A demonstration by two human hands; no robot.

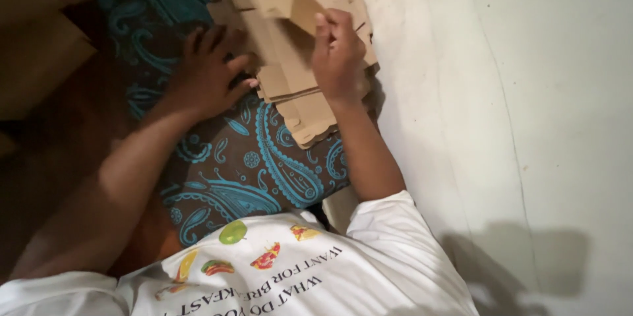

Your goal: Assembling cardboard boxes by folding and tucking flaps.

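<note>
While left hand (210, 72) presses flat — open grip | right hand (337, 52) pinches cardboard flap (304, 9).

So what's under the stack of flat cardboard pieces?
The cardboard stack lies on a dark cloth with a teal paisley pattern. The left hand and right hand rest on it; whatever the cloth covers is hidden.

Pale floor (501, 92) right of the cardboard stack (300, 65) is open; brown boxes (39, 32) crowd its left.
</note>
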